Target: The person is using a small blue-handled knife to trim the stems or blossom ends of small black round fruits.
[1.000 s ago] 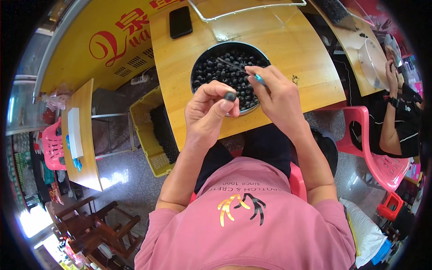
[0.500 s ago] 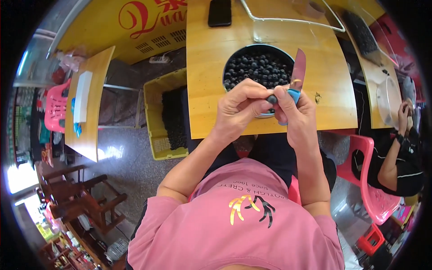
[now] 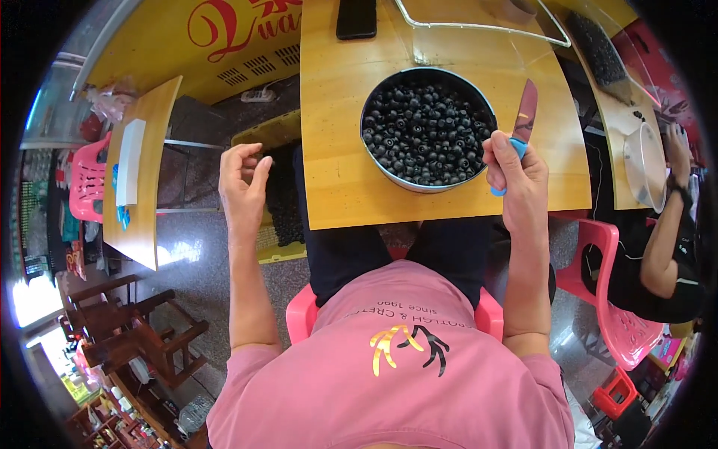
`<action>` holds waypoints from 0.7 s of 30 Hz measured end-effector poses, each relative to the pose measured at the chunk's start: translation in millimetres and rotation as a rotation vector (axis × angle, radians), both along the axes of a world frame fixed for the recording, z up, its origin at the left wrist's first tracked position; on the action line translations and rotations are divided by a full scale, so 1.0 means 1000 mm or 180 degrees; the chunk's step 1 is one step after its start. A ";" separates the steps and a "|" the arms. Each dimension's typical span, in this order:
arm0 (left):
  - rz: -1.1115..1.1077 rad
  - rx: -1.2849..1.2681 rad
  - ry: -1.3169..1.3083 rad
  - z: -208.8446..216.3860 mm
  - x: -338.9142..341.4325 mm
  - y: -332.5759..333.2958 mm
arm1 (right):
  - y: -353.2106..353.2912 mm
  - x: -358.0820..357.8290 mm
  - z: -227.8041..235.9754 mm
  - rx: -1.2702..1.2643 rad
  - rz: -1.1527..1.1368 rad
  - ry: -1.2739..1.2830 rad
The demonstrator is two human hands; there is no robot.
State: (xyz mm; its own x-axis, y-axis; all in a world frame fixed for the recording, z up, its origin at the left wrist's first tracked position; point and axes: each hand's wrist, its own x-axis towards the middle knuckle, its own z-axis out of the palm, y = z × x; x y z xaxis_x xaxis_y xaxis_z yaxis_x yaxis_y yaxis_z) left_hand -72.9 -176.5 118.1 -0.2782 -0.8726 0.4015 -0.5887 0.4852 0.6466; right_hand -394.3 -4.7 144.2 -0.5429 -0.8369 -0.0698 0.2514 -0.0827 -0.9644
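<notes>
My right hand (image 3: 516,176) grips a knife with a blue handle (image 3: 518,147); its broad blade (image 3: 527,108) points up and away. Beside that hand, a round metal basin (image 3: 426,188) on the wooden table is heaped with small, dark, round fruits (image 3: 422,127). My left hand (image 3: 245,179) is off the table to the left, above a yellow crate (image 3: 277,254). Its fingers are curled and its thumb stands apart, with nothing visible between them. Dark contents (image 3: 284,217) show inside the crate, partly hidden by my hand and leg.
A black phone (image 3: 357,19) lies at the table's far edge, near a white-edged clear panel (image 3: 486,31). To the right, another person's arm (image 3: 666,232) is raised near a pale basin (image 3: 645,166). Pink chairs (image 3: 598,277) and a side table (image 3: 149,150) stand around.
My left hand has left the fruit it was pinching with my right and swung left over the crate. That fruit is out of sight. The knife has moved slightly right.
</notes>
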 end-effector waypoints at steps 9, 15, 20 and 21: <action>-0.2520 -0.0187 -0.0405 0.018 -0.134 0.014 | 0.000 0.004 -0.005 0.0185 -0.0031 0.0125; -0.2660 -0.0792 -0.1571 0.008 -0.171 0.008 | 0.006 -0.001 -0.007 0.0242 0.0002 0.0320; -0.2631 -0.0857 -0.1448 0.008 -0.172 0.012 | 0.003 0.001 -0.008 0.0214 0.0039 0.0294; -0.2636 -0.0847 -0.1455 0.005 -0.171 0.012 | 0.002 0.001 -0.008 0.0183 0.0084 0.0301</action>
State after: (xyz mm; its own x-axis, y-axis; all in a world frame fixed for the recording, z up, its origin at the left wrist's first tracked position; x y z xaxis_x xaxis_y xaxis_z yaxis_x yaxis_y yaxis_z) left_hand -244.0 -164.1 123.6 -0.9388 -0.2283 0.2580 -0.1631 0.9542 0.2509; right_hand -393.2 -2.9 135.7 -0.5272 -0.8471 -0.0676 0.1605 -0.0211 -0.9868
